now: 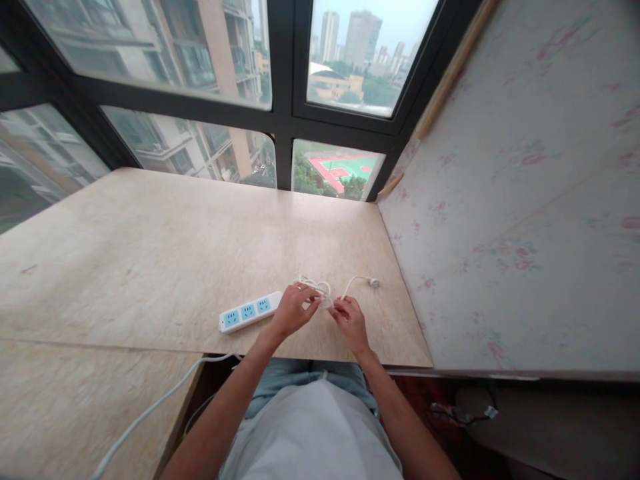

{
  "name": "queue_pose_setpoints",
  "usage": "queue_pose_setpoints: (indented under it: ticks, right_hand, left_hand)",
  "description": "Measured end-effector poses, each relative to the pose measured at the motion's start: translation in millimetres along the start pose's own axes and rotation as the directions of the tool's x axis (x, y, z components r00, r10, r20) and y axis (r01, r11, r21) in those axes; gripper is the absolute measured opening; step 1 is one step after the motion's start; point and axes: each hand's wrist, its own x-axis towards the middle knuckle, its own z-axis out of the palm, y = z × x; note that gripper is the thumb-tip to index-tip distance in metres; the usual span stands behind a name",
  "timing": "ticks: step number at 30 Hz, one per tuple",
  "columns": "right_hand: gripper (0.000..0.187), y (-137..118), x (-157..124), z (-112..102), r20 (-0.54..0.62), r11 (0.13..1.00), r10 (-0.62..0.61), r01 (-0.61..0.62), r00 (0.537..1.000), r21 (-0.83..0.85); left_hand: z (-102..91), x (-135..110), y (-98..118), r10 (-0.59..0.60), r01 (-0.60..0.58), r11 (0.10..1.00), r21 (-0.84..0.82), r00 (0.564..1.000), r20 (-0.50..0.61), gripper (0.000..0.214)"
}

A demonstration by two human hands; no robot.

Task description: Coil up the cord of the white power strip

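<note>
A white power strip [250, 311] with blue sockets lies on the beige table [165, 260] near its front edge. Just right of it, my left hand [291, 311] is closed on a small bundle of thin white cable [316, 287]; a ring shows on one finger. My right hand [351, 322] pinches the same cable from the right side. One free end of the cable, with a small white plug [374, 283], trails to the right on the table.
A thick white cord [150, 408] hangs off the table's front edge at the lower left. A pale patterned wall panel [510, 200] bounds the table on the right. Dark-framed windows [280, 113] run along the far edge. A dark cable [460, 413] lies on the floor, lower right.
</note>
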Motion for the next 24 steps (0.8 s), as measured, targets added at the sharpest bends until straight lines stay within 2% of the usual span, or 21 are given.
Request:
queue_pose_setpoints:
  ticks: [3, 6, 9, 13, 16, 19, 21, 24]
  right_hand:
    - [0.019, -4.9, 2.5, 1.6, 0.006, 0.998, 0.007, -0.007, 1.000, 0.057]
    - [0.017, -14.0, 6.0, 2.5, -0.039, 0.997, -0.010, 0.013, 0.999, 0.072]
    - [0.016, -26.1, 11.1, 2.1, -0.063, 0.994, -0.008, 0.015, 0.998, 0.110]
    - [0.021, -39.8, 16.6, -0.1, -0.021, 0.973, 0.046, -0.040, 0.999, 0.229]
    - [0.042, -43.9, 17.6, -1.5, 0.013, 0.942, 0.123, -0.121, 0.992, 0.312]
    - [0.057, -43.8, 15.5, -1.0, -0.002, 0.921, 0.170, -0.158, 0.985, 0.355]
    - [0.059, -43.0, 12.4, 0.5, -0.046, 0.920, 0.183, -0.154, 0.982, 0.361]
    - [0.050, -41.8, 5.6, 2.9, -0.156, 0.937, 0.192, -0.134, 0.969, 0.322]
  left_hand:
    - [-3.0, -2.6, 15.3, 0.041, -0.035, 0.996, 0.080, 0.997, -0.070, 0.006]
    - [0.7, -16.2, 35.4, 0.042, -0.025, 0.988, 0.151, 0.993, -0.112, 0.011]
    - [12.5, -30.7, 47.1, -0.053, 0.070, 0.987, 0.144, 0.991, -0.120, 0.014]
    - [28.0, -35.9, 45.2, -0.192, 0.210, 0.972, 0.108, 0.969, -0.156, 0.023]
    - [30.0, -30.8, 39.7, -0.222, 0.233, 0.968, 0.091, 0.967, -0.123, 0.021]
    - [25.1, -23.3, 35.1, -0.239, 0.238, 0.971, -0.020, 0.971, -0.031, 0.020]
    - [21.1, -17.9, 32.4, -0.260, 0.260, 0.959, -0.109, 0.965, 0.022, 0.017]
    - [17.7, -10.4, 29.7, -0.279, 0.284, 0.947, -0.151, 0.959, 0.054, 0.018]
